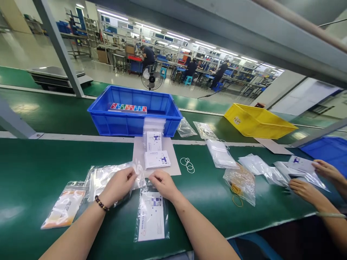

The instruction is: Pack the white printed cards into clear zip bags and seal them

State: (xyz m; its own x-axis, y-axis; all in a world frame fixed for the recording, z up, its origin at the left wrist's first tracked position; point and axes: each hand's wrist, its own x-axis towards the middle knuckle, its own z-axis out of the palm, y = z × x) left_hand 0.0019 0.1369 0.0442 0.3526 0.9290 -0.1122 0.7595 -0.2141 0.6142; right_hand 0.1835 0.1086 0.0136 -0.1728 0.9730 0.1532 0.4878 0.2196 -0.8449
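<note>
My left hand (120, 185) is closed in a pinch at the right end of a pile of clear plastic bags (105, 175). My right hand (164, 185) has its fingers curled at the top edge of a clear zip bag (166, 227). Inside that bag lies a white printed card (151, 220), flat on the green bench. Just beyond my hands, a stack of white cards (157, 160) rests on a grey board (175, 164), with another bagged card (154, 141) behind it. An orange and white packet (65, 206) lies to the left of the bags.
A blue bin (135, 124) stands behind the cards, a yellow bin (257, 121) farther right. White rings (187, 164), packed bags (221, 153) and a bag of yellow rubber bands (240, 184) lie to the right. At far right, a co-worker's hands (306, 189) hold a card.
</note>
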